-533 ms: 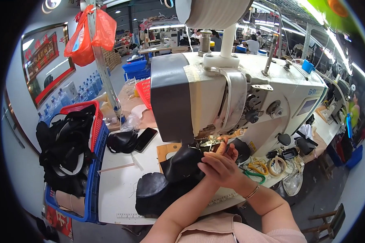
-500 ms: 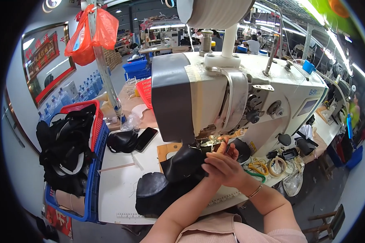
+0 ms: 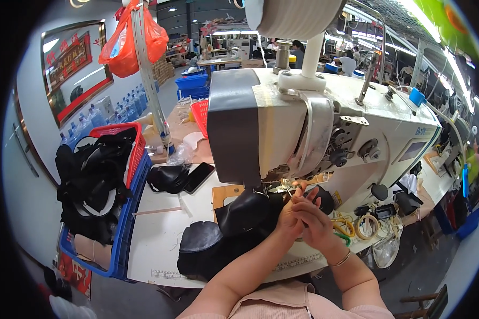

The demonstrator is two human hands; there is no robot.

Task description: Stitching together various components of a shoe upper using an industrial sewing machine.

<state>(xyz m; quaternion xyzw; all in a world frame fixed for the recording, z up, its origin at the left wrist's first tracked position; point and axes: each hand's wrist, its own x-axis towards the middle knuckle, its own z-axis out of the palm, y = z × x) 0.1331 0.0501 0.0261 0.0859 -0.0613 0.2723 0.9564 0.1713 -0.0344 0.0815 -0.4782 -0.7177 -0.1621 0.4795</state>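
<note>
The workshop stretched back under strip lights, with a red bag (image 3: 125, 49) hanging from a pole at the left and a white worktop (image 3: 157, 231) in front of the person. On it stood a sewing machine (image 3: 287, 125), a big spool (image 3: 295, 16) showing above its head. The glossy black piece (image 3: 244, 213) lay on the worktop below that head, just left of the hands, and a black flap (image 3: 202, 237) lay near it, toward the left. The left hand (image 3: 290, 217) was raised beside the needle area, and the right hand (image 3: 318, 223) overlapped it, fingers bent and close together; whether either held anything, I could not tell. A phone (image 3: 199, 177) rested farther left beside a black pouch (image 3: 167, 178). A blue crate (image 3: 136, 212) and a red basket (image 3: 138, 154) bordered a heap of black parts (image 3: 93, 181). Right of the hands lay a tape roll (image 3: 367, 227) and yellow rings (image 3: 343, 225)
</note>
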